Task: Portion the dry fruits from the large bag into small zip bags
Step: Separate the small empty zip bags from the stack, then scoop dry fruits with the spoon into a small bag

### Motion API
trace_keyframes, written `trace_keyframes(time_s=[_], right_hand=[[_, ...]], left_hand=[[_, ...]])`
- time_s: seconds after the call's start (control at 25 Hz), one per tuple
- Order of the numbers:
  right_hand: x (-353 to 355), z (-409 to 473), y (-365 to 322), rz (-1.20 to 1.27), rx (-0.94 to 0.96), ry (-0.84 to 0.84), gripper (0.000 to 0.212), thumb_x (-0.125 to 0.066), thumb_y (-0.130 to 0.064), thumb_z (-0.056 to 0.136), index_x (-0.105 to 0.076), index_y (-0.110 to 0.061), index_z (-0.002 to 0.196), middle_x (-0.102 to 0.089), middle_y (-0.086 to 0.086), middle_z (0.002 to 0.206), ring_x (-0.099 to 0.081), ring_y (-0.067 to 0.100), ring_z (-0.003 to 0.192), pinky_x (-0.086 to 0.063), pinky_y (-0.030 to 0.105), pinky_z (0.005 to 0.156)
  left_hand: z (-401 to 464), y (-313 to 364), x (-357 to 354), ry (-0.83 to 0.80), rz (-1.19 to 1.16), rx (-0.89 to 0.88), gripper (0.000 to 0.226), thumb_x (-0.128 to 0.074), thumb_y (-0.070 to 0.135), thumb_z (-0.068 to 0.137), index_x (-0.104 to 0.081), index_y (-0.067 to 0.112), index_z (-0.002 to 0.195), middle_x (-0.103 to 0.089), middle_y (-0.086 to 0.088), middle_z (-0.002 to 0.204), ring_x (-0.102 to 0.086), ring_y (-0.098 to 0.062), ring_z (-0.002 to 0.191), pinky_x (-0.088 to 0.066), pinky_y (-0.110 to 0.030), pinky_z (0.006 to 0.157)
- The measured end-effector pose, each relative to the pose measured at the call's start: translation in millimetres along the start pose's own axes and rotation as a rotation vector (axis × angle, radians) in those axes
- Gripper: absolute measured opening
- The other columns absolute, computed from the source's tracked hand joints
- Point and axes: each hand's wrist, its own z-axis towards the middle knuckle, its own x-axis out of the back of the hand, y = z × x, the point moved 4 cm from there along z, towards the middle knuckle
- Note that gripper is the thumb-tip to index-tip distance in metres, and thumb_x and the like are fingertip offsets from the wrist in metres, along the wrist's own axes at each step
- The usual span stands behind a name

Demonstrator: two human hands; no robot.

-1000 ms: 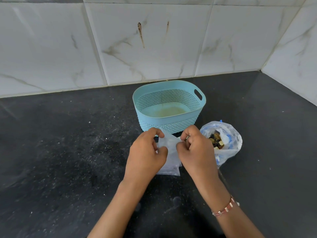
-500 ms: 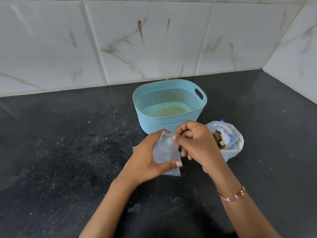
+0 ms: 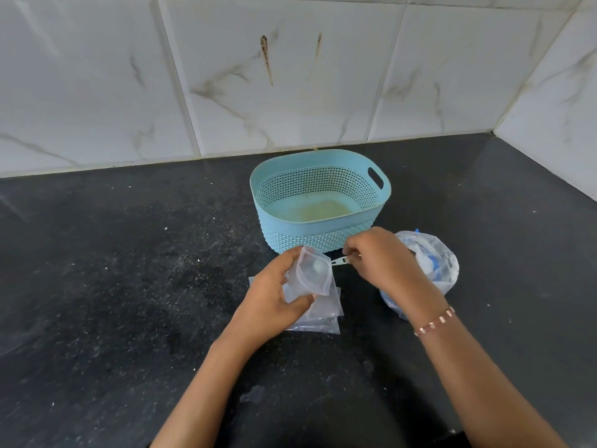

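My left hand grips a small clear zip bag, held upright with its mouth spread open. My right hand sits just right of that bag, its fingers pinching a thin white strip that points at the bag's mouth. The large clear bag lies on the counter behind my right hand, which hides the dry fruits in it. A flat stack of spare small zip bags rests on the counter under my left hand.
A teal perforated basket with a stained bottom stands just behind both hands. The black stone counter is dusted with pale specks. Marble-look wall tiles close off the back and the right side.
Both hands were pinching the small bag's mouth. Now my left hand alone holds the bag open, and my right hand has drawn away to the right, over the large bag.
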Motion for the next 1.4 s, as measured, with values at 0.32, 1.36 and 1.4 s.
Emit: trace_keyframes(time_s=[0.32,1.36,1.4], right_hand=[[-32.9,12.0,-11.5,-0.360,0.088,-0.101,0.014,-0.051,-0.003,0.086,-0.062,-0.010,0.091,-0.062,0.006,0.097,-0.054,0.025,0.097,-0.038,0.034,0.085],[44.2,-49.3,36.3,-0.073,-0.090,0.414,0.007,-0.058,-0.010,0.081,-0.063,-0.006,0.078,-0.057,0.007,0.056,-0.047,0.028,0.053,-0.035,0.032,0.054],[46.0,-58.3,46.8,-0.036,-0.144,0.406,0.010,-0.056,-0.011,0.083,-0.065,-0.006,0.084,-0.061,0.009,0.063,-0.051,0.029,0.056,-0.037,0.032,0.055]], left_hand=[[-1.7,-9.8,3.7,0.031,-0.126,0.062,0.064,-0.073,0.004,0.074,-0.045,0.047,0.113,-0.056,0.024,0.118,-0.052,0.007,0.110,-0.048,-0.013,0.087],[0.4,16.9,-34.2,-0.143,-0.319,0.093,0.054,-0.069,-0.001,0.077,-0.053,0.036,0.114,-0.061,0.025,0.111,-0.056,0.012,0.104,-0.049,-0.015,0.085],[3.4,20.4,-41.1,-0.163,-0.326,0.091,0.053,-0.069,-0.002,0.077,-0.054,0.036,0.112,-0.062,0.027,0.107,-0.057,0.013,0.101,-0.048,-0.010,0.081]])
